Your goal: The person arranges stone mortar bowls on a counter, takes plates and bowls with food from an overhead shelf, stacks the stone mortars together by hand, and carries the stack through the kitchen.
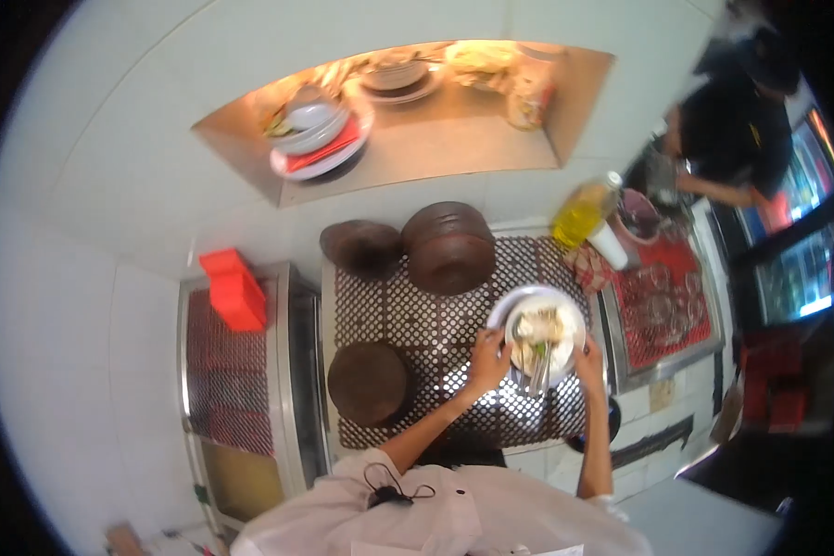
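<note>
A round white plate (498,309) of pale food (539,324) with a bit of green is between my two hands, over the perforated mat. My left hand (488,361) grips its near left rim, fingers closed there. At the right rim, my right hand (587,361) is closed on the same plate. Shiny metal cutlery (539,378) lies on the food with its end toward me; its exact kind is too blurred to tell. Left of the plate, a dark round pot or lid (371,384) rests on the mat (454,334).
A brown lidded pot (449,248) and a dark piece (361,247) stand behind. Red boxes (234,289) sit left. An oil bottle (587,208) and glasses (663,310) are right. Stacked dishes (315,130) fill a lit hatch (454,148). Another person (732,130) stands far right.
</note>
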A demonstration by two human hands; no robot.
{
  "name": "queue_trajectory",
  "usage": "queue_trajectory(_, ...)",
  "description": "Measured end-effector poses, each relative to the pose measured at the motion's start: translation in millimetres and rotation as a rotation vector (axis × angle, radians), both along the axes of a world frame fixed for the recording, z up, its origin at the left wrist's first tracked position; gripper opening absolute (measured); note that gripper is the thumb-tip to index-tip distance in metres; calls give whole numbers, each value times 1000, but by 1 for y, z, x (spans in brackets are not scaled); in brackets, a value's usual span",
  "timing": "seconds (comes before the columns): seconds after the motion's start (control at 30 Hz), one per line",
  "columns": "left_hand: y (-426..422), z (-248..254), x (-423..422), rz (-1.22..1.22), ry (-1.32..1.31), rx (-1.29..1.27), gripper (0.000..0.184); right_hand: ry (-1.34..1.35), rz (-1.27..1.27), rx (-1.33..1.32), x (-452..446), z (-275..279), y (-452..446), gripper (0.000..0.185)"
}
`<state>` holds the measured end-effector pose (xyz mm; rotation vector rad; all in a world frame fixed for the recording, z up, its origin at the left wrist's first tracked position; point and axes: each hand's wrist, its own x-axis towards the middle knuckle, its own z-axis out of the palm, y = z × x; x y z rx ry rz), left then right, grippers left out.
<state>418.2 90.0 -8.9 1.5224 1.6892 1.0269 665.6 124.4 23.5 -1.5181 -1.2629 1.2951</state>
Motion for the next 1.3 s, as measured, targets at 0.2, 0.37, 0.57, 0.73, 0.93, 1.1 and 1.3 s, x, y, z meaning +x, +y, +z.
queue_trajectory(0.2,-32,-68,21,-19,-150,-209,55,123,-88,-145,21,-97,-38,43)
queue_trajectory(0.37,-6,-13,-38,-201,-177,-377,69,-12,83,-100,24,-126,-19,51)
queue_trajectory(0.57,45,164,-274,258,-829,86,37,-994,593,16,48,-61,117,60)
queue_trajectory(0.73,141,227,-379,624,-355,337,75,29,330,259,-211,179,209,57)
queue_trajectory(0.93,242,203,-420,392,-597,463,81,355,424,-76,-431,230,328,113)
queue_trajectory(1.1,260,214,-461,145,-845,340,80,291,702,-100,-495,184,400,102)
queue_trajectory(1.3,271,199,-479,50,-1023,220,80,634,814,-76,-493,174,391,66)
